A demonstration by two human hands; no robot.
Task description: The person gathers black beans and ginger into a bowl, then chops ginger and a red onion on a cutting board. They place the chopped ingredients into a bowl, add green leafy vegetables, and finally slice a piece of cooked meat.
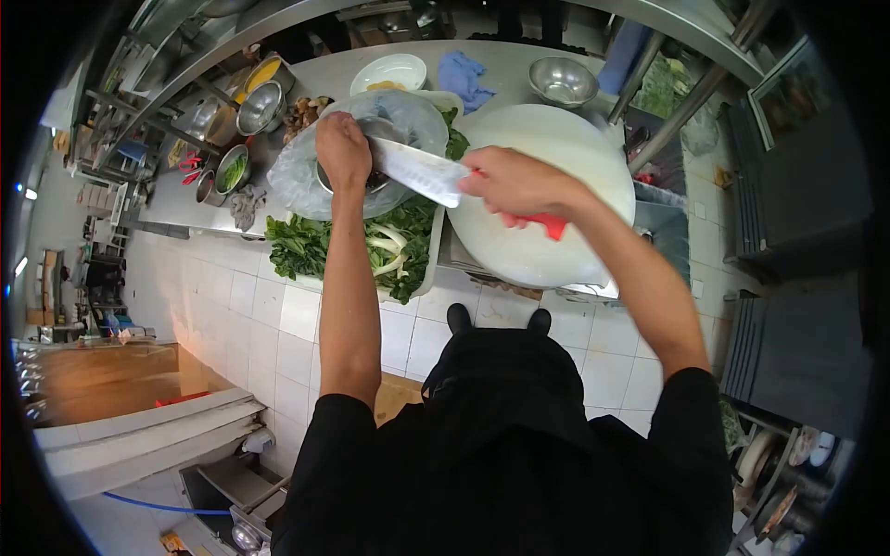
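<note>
My right hand (519, 185) grips the red handle of a broad-bladed kitchen knife (417, 171). The blade points left, its far end beside my left hand (343, 150). That hand is curled, knuckles up, over a dark-looking metal bowl (377, 182) with clear plastic (295, 174) spread around it; I cannot tell what its hidden fingers hold. Beneath the plastic and bowl, leafy greens with pale stalks (394, 248) fill a white tray (433, 246). Under my right hand and the handle lies a thick round white cutting board (547, 134).
At the back of the steel counter are a white bowl (389, 70), a blue cloth (464, 79) and a steel bowl (563, 82). Several metal bowls and pots (261, 107) stand at left, near a grey rag (246, 207). Shelf posts (681, 125) rise at right.
</note>
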